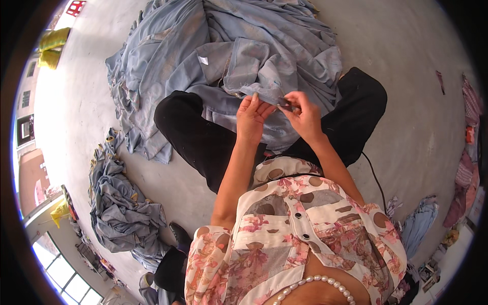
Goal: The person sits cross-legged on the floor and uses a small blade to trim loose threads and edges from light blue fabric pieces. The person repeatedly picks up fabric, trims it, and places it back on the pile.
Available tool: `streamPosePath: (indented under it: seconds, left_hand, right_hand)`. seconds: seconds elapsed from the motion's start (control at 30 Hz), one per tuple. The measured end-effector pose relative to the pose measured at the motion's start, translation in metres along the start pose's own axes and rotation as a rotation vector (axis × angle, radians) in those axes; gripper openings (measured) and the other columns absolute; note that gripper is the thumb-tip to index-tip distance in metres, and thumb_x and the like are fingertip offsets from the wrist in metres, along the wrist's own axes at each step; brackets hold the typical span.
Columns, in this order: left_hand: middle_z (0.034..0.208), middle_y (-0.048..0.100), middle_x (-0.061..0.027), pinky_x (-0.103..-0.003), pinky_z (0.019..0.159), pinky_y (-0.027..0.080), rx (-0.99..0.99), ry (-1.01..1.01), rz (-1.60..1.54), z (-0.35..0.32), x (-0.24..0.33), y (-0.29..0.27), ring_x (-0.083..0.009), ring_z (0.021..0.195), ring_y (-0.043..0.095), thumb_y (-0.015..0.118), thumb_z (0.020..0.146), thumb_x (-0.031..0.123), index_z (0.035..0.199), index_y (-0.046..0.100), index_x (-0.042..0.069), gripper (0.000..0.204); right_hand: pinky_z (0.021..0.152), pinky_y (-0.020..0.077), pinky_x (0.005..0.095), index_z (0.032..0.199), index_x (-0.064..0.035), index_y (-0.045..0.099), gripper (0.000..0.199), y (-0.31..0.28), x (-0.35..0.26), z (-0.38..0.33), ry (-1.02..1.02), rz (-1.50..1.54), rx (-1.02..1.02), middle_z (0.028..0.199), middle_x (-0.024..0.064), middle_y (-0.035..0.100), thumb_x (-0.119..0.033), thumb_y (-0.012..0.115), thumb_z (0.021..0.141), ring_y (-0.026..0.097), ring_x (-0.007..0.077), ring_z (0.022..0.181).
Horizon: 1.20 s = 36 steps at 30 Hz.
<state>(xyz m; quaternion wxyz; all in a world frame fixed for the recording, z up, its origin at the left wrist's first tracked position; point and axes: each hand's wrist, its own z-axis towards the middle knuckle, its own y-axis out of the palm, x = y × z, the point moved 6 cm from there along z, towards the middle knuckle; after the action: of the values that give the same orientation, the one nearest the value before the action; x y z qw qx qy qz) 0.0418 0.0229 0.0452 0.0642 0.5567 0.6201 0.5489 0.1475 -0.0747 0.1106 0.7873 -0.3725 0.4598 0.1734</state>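
Looks like a garment workshop. Bare concrete floor (pixel 406 76) covered with big heaps of grey-blue cloth (pixel 229 46), one more pile (pixel 119 208) at the left. Coloured fabric scraps (pixel 465 168) along the right wall, large windows (pixel 66 274) low left.

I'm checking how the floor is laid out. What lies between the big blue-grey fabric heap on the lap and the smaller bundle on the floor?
Head view: bare grey floor separates the big heap from the smaller bundle.

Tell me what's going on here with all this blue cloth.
A person sits on the concrete floor with a large heap of grey-blue fabric spread over their lap. The left hand pinches an edge of the cloth, while the right hand holds a small dark tool against it; what kind of tool is unclear. Another crumpled pile of fabric lies to their left.
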Motion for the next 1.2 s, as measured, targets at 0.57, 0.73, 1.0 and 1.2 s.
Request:
streamPosePath:
  seconds: [0.57,0.73,1.0,1.2]
  left_hand:
    - [0.094,0.063,-0.0098,-0.045,0.083,0.053,0.05,0.224,0.146,0.008,0.025,-0.007,-0.0255,0.091,0.064,0.049,0.094,0.021,0.092,0.05,0.007,0.015]
    - [0.096,0.063,-0.0102,-0.047,0.079,0.055,0.056,0.216,0.082,0.005,0.031,-0.003,-0.0277,0.092,0.064,0.045,0.096,0.022,0.093,0.049,0.006,0.017]
    - [0.095,0.063,-0.0109,-0.045,0.077,0.056,0.082,0.123,0.0,0.005,0.027,-0.002,-0.0285,0.089,0.065,0.045,0.096,0.022,0.095,0.05,0.007,0.016]
    - [0.093,0.064,-0.0127,-0.043,0.077,0.056,0.148,0.106,0.073,0.001,0.024,0.001,-0.0285,0.087,0.065,0.046,0.095,0.022,0.095,0.051,0.006,0.016]
  right_hand:
    - [0.056,0.046,0.0227,0.094,-0.0017,0.055,0.024,0.006,0.027,0.011,0.112,0.166,-0.058,0.072,0.0059,0.061,-0.021,0.066,0.084,0.057,0.0101,0.06]
    - [0.056,0.0461,0.0225,0.094,-0.0022,0.055,0.024,0.012,0.031,0.011,0.084,0.177,-0.043,0.071,0.0058,0.062,-0.019,0.068,0.082,0.057,0.0103,0.06]
    - [0.057,0.0462,0.0216,0.095,-0.0014,0.056,0.023,0.019,0.025,0.017,0.02,0.097,-0.074,0.074,0.0056,0.062,-0.016,0.069,0.081,0.058,0.0086,0.064]
    - [0.053,0.0487,0.0262,0.092,-0.0039,0.057,0.023,0.017,0.006,0.022,-0.152,-0.08,-0.06,0.069,0.0071,0.061,-0.015,0.071,0.078,0.062,0.015,0.059]
